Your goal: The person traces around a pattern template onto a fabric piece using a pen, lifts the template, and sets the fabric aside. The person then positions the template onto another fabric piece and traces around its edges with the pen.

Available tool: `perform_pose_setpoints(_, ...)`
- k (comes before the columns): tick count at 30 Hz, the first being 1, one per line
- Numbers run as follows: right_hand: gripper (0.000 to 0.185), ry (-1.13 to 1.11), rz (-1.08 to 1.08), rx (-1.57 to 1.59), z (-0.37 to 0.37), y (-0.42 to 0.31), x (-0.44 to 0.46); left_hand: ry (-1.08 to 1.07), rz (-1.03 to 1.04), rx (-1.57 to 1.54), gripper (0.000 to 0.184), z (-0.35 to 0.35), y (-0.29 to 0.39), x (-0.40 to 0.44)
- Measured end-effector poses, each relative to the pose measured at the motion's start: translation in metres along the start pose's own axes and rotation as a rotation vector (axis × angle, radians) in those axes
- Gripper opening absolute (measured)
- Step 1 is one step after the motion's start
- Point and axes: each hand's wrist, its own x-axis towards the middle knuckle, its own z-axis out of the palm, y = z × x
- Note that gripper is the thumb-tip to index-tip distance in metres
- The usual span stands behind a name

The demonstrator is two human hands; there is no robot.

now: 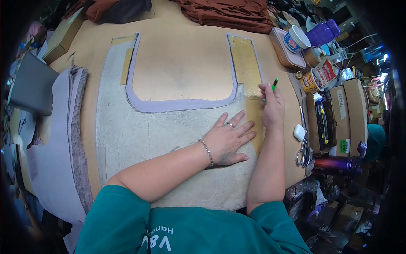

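A large U-shaped pattern template [135,135], pale grey and worn with yellow-brown taped parts, lies flat on the table. Lavender fabric [182,106] shows beneath it along the inner curve of the U. My left hand [230,139] rests palm down on the template's right half, fingers spread. Beside the template's right edge, my right hand [273,106] is closed around a green pen [275,83] whose dark end points up. The pen's lower tip is mostly hidden by the fingers.
Stacked lavender fabric [63,135] with frayed edges lies at the left, near a grey box-like object [34,84]. Brown cloth [224,15] is heaped at the back. Along the right stand scissors [303,153], a white case [299,132], a pen box [323,122], cups and a purple bottle [336,165].
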Motion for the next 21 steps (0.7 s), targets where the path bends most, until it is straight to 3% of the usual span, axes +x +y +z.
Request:
perform_pose_setpoints(1,0.024,-0.044,-0.010,0.149,0.010,-0.011,-0.007,0.008,0.000,-0.006,0.062,0.000,-0.001,0.000)
perform_pose_setpoints(2,0.029,-0.207,-0.013,-0.015,0.018,-0.022,-0.014,0.016,0.000,-0.014,0.062,-0.001,-0.003,-0.001)
perform_pose_setpoints(5,0.029,-0.486,0.052,-0.015,0.040,-0.028,-0.020,0.017,-0.002,-0.049,0.061,0.001,-0.006,0.000)
perform_pose_setpoints(12,0.013,-0.675,0.072,-0.144,0.066,-0.038,-0.023,-0.046,-0.007,-0.089,0.059,-0.002,-0.008,-0.001)
perform_pose_setpoints(16,0.011,-0.647,-0.178,-0.444,0.053,-0.037,-0.019,-0.026,-0.007,-0.071,0.060,-0.003,-0.007,0.000)
perform_pose_setpoints(18,0.013,-0.562,-0.179,-0.417,0.030,-0.021,0.001,0.088,0.000,-0.074,0.061,0.002,-0.007,0.000)
perform_pose_setpoints(21,0.016,-0.517,-0.137,-0.442,0.021,-0.026,0.031,0.026,0.005,-0.040,0.063,-0.003,-0.006,0.001)
